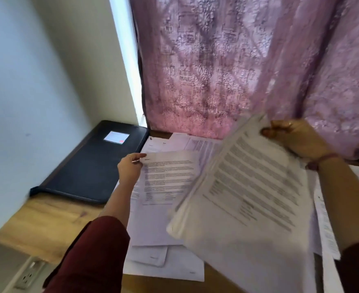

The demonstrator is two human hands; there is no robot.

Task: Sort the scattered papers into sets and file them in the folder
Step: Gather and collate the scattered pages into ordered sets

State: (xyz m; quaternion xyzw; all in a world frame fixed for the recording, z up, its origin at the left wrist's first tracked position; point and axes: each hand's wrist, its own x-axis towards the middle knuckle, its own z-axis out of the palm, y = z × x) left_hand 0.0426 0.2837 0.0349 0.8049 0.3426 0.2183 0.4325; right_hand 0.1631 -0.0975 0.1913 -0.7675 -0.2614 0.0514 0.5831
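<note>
My right hand (297, 138) grips the far edge of a thick stack of printed papers (252, 187), lifted and tilted above the desk; the stack is blurred. My left hand (130, 166) pinches the top left corner of a single printed sheet (168, 176) that lies on the spread of loose papers (153, 225). More sheets lie at the back (185, 140) and at the right edge (326, 225). A white envelope-like sleeve (151, 256) lies at the front of the pile. A black folder (94, 163) with a small white label lies shut at the left.
The wooden desk (43, 223) meets a pale wall on the left. A pink lace curtain (227, 70) hangs behind the desk. A wall socket (28, 273) sits below the desk's front left edge.
</note>
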